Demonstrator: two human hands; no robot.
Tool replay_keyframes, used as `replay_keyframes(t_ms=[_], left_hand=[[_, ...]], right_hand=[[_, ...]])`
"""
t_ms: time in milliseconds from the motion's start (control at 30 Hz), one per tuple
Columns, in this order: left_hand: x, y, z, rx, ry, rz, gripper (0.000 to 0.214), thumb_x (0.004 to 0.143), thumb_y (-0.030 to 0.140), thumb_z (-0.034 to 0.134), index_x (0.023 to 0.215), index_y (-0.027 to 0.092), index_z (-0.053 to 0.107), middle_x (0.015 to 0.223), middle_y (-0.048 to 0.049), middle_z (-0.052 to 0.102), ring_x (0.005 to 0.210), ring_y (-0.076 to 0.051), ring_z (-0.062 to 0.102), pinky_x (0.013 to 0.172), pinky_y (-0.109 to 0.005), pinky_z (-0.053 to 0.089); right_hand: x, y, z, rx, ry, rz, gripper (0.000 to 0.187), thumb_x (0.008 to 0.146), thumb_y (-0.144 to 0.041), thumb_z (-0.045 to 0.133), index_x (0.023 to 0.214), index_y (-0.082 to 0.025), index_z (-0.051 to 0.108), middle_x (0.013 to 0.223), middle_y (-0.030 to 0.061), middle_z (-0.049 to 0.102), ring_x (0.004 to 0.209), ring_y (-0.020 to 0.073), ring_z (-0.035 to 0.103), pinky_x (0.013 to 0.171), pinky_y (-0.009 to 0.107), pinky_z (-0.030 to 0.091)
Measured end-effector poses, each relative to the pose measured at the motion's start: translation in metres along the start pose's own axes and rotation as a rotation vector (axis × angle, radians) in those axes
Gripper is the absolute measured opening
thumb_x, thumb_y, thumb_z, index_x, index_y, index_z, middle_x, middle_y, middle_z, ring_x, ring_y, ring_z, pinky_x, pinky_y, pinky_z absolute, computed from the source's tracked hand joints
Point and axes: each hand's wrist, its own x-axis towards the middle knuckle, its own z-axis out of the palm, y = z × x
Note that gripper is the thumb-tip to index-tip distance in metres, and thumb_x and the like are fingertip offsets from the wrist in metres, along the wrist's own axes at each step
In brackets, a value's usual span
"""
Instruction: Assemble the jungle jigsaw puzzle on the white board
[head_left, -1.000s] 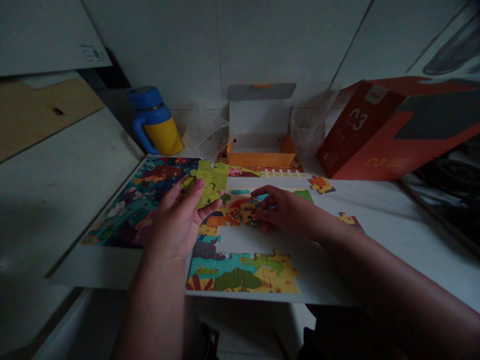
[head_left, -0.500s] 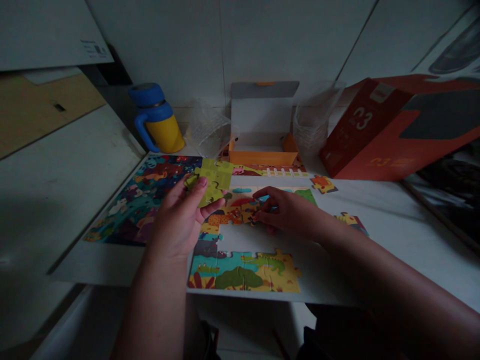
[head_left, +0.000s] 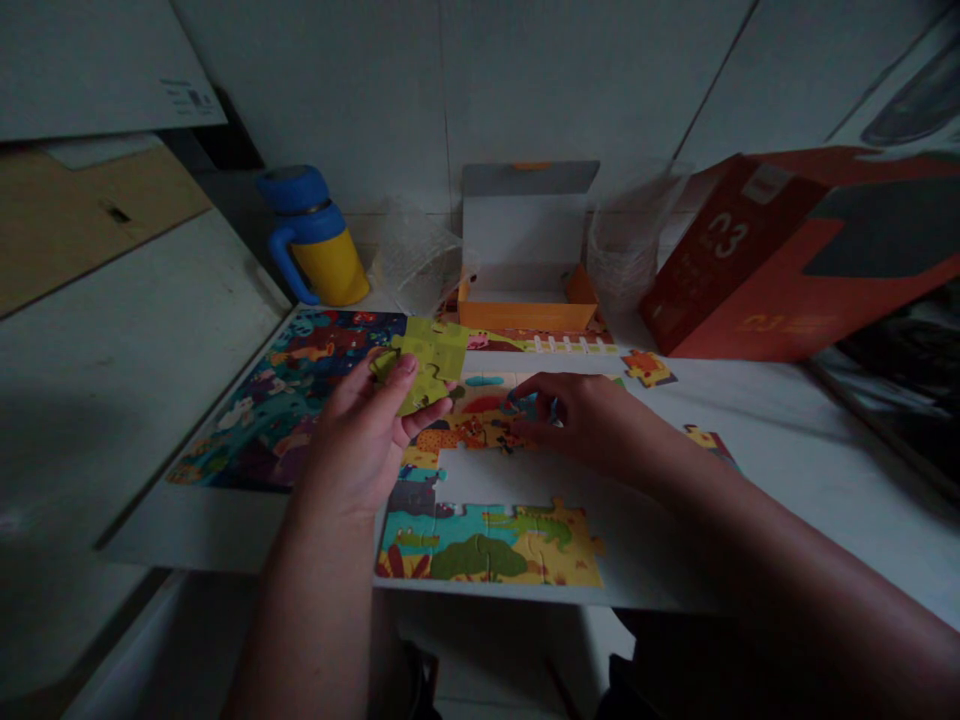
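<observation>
My left hand [head_left: 360, 435] is raised over the table, its fingers and thumb closed on joined yellow-green puzzle pieces [head_left: 429, 360]. My right hand [head_left: 581, 420] rests on the partly built jigsaw [head_left: 487, 540], its fingertips pinched on a piece with blue and orange in the puzzle's upper rows. A white gap shows in the middle of the jigsaw, just below my right hand. The bottom row with a crocodile and green bushes lies nearest to me.
A finished dark jigsaw [head_left: 289, 400] lies to the left. Behind stand a blue and yellow bottle [head_left: 315, 240], clear plastic bags [head_left: 416, 265], an open orange box [head_left: 529, 270] and a large red box [head_left: 787, 260]. Loose pieces [head_left: 649, 368] lie to the right.
My right hand has shifted slightly right and up on the puzzle, fingers still on a piece. My left hand has kept the green pieces in nearly the same place.
</observation>
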Motion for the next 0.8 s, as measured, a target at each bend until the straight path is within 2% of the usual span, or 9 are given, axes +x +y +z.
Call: replay_keyframes(t_ms=[133,200,433,600,800], left_hand=[[0.0,0.0,0.0,-0.012,0.006,-0.004,0.033,0.078,0.037,0.089,0.099,0.019,0.071,0.104,-0.0045,0.076,0.085,-0.018,0.076,0.067,-0.025,0.065],[0.0,0.0,0.001,-0.014,0.015,-0.002,0.032,0.078,0.037,0.089,0.099,0.019,0.071,0.104,-0.0048,0.076,0.084,-0.018,0.076,0.067,-0.026,0.065],[0.0,0.0,0.001,-0.008,0.024,-0.002,0.033,0.078,0.038,0.089,0.098,0.019,0.07,0.105,-0.0052,0.076,0.085,-0.019,0.076,0.067,-0.026,0.065],[-0.001,0.001,0.002,-0.012,0.023,-0.004,0.033,0.078,0.036,0.089,0.098,0.019,0.07,0.106,-0.005,0.076,0.085,-0.018,0.075,0.067,-0.027,0.065],[-0.001,-0.001,0.002,-0.015,0.012,-0.003,0.034,0.078,0.035,0.089,0.1,0.018,0.07,0.107,-0.0047,0.075,0.086,-0.018,0.075,0.068,-0.026,0.066]], right_hand=[[0.001,0.007,0.007,-0.059,-0.039,-0.106,0.052,0.088,-0.051,0.076,0.133,-0.025,0.07,0.124,0.0114,0.073,0.101,0.0278,0.07,0.084,0.04,0.053],[0.002,0.01,0.01,-0.075,-0.064,-0.123,0.057,0.088,-0.051,0.076,0.138,-0.025,0.068,0.129,0.0122,0.071,0.106,0.0297,0.069,0.089,0.043,0.054],[0.002,0.012,0.014,-0.08,-0.058,-0.115,0.05,0.088,-0.051,0.076,0.13,-0.026,0.07,0.123,0.0119,0.071,0.1,0.0296,0.069,0.087,0.045,0.054],[0.0,0.009,0.017,-0.075,-0.024,-0.147,0.054,0.09,-0.054,0.073,0.135,-0.025,0.066,0.127,0.0129,0.068,0.097,0.0282,0.069,0.085,0.044,0.055],[0.002,0.006,0.023,-0.083,0.005,-0.234,0.054,0.093,-0.048,0.073,0.142,-0.028,0.065,0.129,0.0133,0.064,0.111,0.0307,0.067,0.097,0.047,0.055]])
